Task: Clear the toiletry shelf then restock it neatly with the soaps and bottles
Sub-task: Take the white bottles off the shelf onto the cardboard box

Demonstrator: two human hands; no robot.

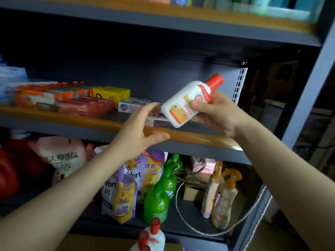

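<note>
**White bottle held at the middle shelf**

Two red-capped bottles (150,236) poke up nearest the camera, at the bottom edge. Above them, the right hand (215,113) clamps a white bottle (188,102) with a red cap, tilted, over the right end of the toiletry shelf (190,138). Beside it the left hand (139,131) hovers with fingers spread, holding nothing. Soap packs (76,100) line the shelf's left part.

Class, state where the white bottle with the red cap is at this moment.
In the head view, the white bottle is tilted in the right hand, right of centre, above the middle shelf beside the open left hand.
</note>
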